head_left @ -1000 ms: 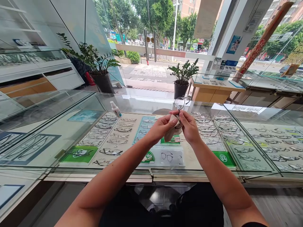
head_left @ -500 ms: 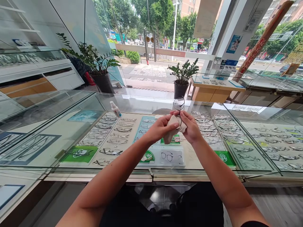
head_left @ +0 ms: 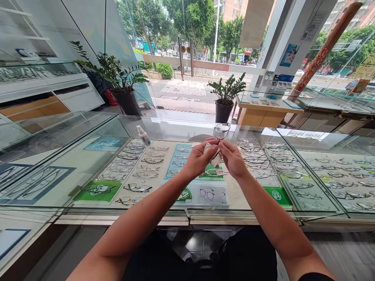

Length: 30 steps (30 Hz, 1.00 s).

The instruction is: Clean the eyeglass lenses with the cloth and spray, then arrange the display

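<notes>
1. Eyeglasses [head_left: 222, 132]: held in the air above the counter, between the two hands. One round, thin-rimmed lens stands clear above the fingertips; the lower part is mostly hidden by fingers and cloth.
2. Cloth [head_left: 216, 160]: pale, crumpled, bunched against the lower part of the eyeglasses, a loose end hanging below the fingers.
3. Left hand [head_left: 199, 159]: closed on the cloth, thumb on the near side; its fingers reach behind the frame.
4. Right hand [head_left: 234, 160]: thumb and fingers pinch the eyeglasses near the middle of the frame, just beside the left hand.
5. Glass counter [head_left: 172, 127]: beneath both hands; rows of spectacle frames [head_left: 152, 160] lie under its top.
6. Spray bottle [head_left: 143, 135]: white, upright but tilted in view, left of the hands, well apart from them.
7. Potted plant [head_left: 225, 93]: beyond the counter.
</notes>
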### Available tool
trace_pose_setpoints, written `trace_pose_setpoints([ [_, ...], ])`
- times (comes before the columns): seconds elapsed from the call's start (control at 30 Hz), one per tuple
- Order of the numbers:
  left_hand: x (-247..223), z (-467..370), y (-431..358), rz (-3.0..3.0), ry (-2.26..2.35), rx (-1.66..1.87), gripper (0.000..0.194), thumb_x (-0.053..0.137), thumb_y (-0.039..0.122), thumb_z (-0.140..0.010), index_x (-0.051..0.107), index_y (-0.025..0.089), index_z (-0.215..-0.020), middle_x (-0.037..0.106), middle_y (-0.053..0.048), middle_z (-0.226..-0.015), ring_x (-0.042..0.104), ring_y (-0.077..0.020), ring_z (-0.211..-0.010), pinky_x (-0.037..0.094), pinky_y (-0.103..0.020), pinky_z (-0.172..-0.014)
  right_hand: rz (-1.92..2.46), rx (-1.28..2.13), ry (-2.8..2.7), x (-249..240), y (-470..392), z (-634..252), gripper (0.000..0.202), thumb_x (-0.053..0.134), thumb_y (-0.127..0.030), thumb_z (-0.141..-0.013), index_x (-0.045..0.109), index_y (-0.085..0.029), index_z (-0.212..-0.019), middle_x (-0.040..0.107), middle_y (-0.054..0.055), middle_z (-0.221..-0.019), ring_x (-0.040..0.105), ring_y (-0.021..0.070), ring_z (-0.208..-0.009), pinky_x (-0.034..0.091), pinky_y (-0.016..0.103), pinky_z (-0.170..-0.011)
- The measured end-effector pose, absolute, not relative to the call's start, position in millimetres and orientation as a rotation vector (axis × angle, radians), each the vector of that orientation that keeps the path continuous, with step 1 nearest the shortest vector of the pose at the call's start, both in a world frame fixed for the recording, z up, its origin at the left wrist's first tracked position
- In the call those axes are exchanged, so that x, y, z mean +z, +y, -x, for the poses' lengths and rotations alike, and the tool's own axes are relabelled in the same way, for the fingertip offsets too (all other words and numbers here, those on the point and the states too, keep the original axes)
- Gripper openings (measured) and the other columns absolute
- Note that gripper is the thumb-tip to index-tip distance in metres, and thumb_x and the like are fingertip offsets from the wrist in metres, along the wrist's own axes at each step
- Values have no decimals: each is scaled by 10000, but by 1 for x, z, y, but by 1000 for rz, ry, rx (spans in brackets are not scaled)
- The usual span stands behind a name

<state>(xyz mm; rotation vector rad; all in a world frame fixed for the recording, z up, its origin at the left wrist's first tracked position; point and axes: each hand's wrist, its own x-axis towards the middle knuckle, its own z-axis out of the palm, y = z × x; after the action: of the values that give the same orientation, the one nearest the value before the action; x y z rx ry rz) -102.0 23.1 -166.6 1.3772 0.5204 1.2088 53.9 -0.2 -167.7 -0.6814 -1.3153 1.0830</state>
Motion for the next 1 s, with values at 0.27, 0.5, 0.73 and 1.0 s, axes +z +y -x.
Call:
trace_pose_setpoints([
  [0.27, -161, 108, 23, -1632, 545, 1092, 722, 698, 879, -980, 589, 187, -805, 506, 22, -709, 418, -127, -667, 364, -275, -611, 689, 1101, -1161, -164, -1, -59, 376, 929, -668, -855, 961, -319, -991, 870, 54, -1281, 718, 333, -1383, 525, 499, -1283],
  [0.5, -161, 113, 25, -1667, 430, 942, 551, 787, 706, -1006, 663, 169, -1019, 582, -4, -846, 501, -146, -747, 416, -282, -672, 746, 1165, -966, -162, 3, -62, 374, 1061, -605, -656, 940, -311, -852, 885, 47, -1141, 755, 304, -1195, 639, 412, -1014],
  [0.73, -163, 110, 25, -1671, 575, 1049, 506, 887, 602, -920, 770, 145, -1102, 688, -20, -844, 568, -149, -746, 461, -269, -672, 723, 1229, -940, -163, 3, -60, 353, 1087, -548, -647, 902, -299, -815, 876, 31, -1094, 764, 251, -1086, 643, 386, -977],
  [1.0, -165, 107, 25, -1620, 670, 1259, 697, 779, 877, -897, 784, 179, -909, 752, -67, -870, 664, -216, -866, 555, -330, -814, 652, 1260, -1006, -165, 1, -51, 316, 1062, -563, -692, 922, -318, -834, 876, 26, -1075, 761, 235, -1084, 626, 356, -998],
])
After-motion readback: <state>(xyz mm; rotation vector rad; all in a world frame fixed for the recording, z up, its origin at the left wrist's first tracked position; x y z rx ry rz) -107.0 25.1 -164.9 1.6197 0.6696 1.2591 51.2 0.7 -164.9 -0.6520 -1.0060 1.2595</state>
